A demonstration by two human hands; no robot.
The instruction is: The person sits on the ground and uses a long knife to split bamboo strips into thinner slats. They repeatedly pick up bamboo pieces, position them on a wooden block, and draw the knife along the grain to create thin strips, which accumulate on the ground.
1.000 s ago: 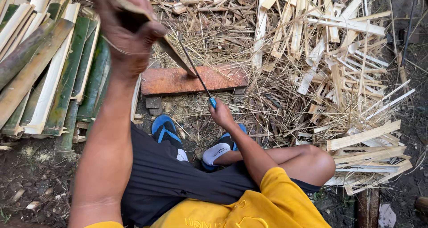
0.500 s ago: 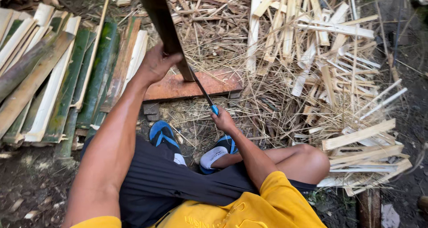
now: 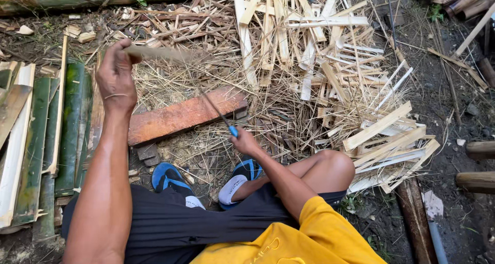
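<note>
Your left hand (image 3: 116, 75) is raised, fingers closed around a thin, pale bamboo strip (image 3: 165, 53), blurred, above the ground's left side. Your right hand (image 3: 246, 142) grips the blue handle of a slim dark knife (image 3: 219, 114) over a flat reddish wooden block (image 3: 180, 117). Straw-like shavings and split bamboo slats (image 3: 309, 52) lie beyond; green bamboo halves (image 3: 69, 119) line the left edge.

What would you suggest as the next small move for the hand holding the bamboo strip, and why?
Probably lower the left hand so the bamboo strip meets the knife held by the right hand: the strip is raised and blurred, apart from the blade above the reddish plank.
</note>
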